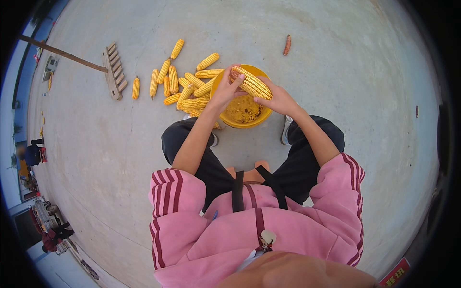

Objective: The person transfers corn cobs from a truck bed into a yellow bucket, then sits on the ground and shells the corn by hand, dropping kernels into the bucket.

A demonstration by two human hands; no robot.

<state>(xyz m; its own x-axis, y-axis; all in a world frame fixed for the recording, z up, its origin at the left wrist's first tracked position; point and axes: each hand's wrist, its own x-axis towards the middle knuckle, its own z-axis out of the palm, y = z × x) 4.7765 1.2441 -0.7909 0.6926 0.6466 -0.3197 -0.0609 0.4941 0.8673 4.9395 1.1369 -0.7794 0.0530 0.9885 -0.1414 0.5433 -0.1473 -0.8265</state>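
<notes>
Both hands hold one ear of yellow corn (255, 85) over a yellow basin (245, 124). My left hand (227, 88) grips its left end, where a patch of reddish bare cob shows beside the thumb. Around the right end of the ear, my right hand (279, 97) has its fingers wrapped. Loose kernels and bits of chaff (243, 109) cover the basin's bottom. Against the basin's left side lies a pile of corn ears (194, 103), all with kernels on. The basin stands on the concrete between my feet.
A wooden rake (116, 73) with a long handle lies to the left, near a single corn ear (135, 88). A bare cob (287, 45) rests beyond the basin at right. Far left are a seated person (31, 154), another person (52, 240) and a vehicle (45, 216).
</notes>
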